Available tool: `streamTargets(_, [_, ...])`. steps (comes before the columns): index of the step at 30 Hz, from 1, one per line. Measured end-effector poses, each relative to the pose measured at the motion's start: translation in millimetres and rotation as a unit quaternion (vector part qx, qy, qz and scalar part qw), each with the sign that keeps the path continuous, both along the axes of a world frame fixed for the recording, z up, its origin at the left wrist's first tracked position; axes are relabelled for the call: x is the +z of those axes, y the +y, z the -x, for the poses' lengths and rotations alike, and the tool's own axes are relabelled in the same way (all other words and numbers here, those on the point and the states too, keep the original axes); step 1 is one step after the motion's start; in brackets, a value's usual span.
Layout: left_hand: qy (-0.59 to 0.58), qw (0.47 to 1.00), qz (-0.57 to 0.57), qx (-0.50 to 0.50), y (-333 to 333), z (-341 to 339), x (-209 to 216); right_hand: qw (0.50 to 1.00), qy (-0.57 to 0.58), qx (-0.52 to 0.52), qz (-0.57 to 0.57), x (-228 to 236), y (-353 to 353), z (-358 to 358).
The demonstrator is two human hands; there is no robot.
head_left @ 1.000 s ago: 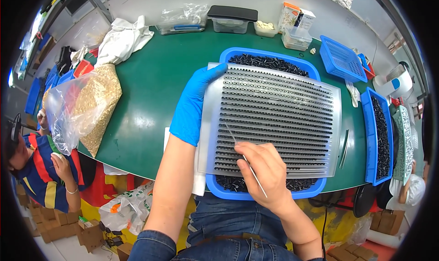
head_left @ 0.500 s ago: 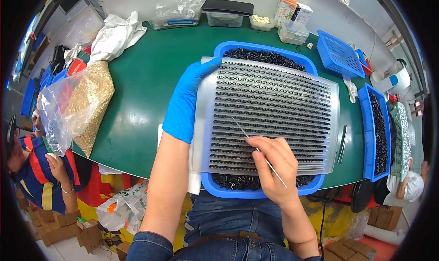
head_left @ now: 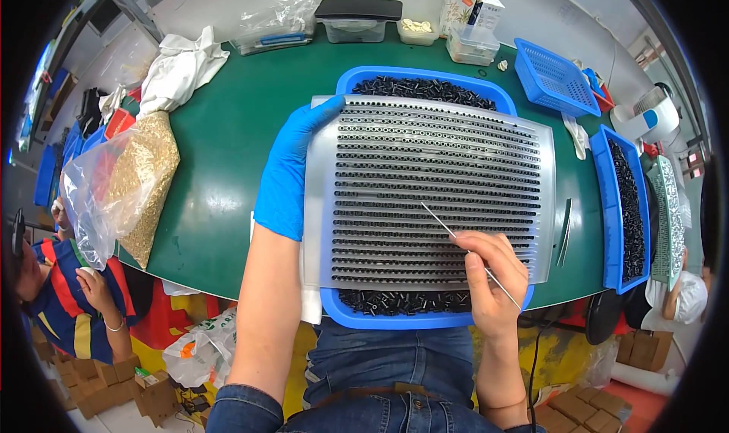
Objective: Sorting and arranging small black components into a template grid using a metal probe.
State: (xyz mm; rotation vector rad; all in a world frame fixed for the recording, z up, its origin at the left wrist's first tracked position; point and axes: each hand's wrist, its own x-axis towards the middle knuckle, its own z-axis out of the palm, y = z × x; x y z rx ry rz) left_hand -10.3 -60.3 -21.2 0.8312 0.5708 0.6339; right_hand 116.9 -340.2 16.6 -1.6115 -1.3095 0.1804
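Observation:
My left hand [head_left: 292,160], in a blue glove, grips the left edge of a clear plastic plate [head_left: 319,228], thumb over the top corner. Rows of small black cylindrical parts [head_left: 440,160] fill slots across the plate. It lies over a blue tray [head_left: 334,308] of loose black parts [head_left: 406,302]. Bare, my right hand [head_left: 497,281] pinches a thin metal needle-like rod [head_left: 490,272]. The rod's tip points up and left, over the middle rows; whether it touches a part I cannot tell.
Tweezers [head_left: 564,232] lie right of the plate. Further right stand another blue tray [head_left: 607,228] of black parts and a blue basket [head_left: 554,80]. A bag of gold-coloured pieces [head_left: 144,182] sits left, by a seated person [head_left: 76,296]. Lidded containers [head_left: 357,22] line the back.
My right hand and the rod have moved right along the plate. In the picture, the plate, tray and left hand sit slightly further left, as does much of the table.

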Motion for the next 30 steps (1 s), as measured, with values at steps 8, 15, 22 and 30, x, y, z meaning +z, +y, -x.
streamTargets(8, [0.015,1.0,-0.021,0.004,1.7,0.3,0.4,0.998,-0.052,0.039,-0.025,-6.5,14.2,10.5])
streamTargets(15, [0.004,1.0,0.001,-0.004,0.5,2.5,1.7,0.998,-0.049,0.043,-0.019,-5.2,17.6,17.9])
streamTargets(22, [-0.031,0.998,0.054,-0.012,-3.9,0.4,4.9,0.998,-0.049,0.043,-0.021,-5.0,17.1,13.3])
streamTargets(30, [-0.047,0.997,0.063,0.018,-8.6,-3.7,6.3,0.999,-0.015,-0.007,-0.027,-6.7,-6.1,-13.4])
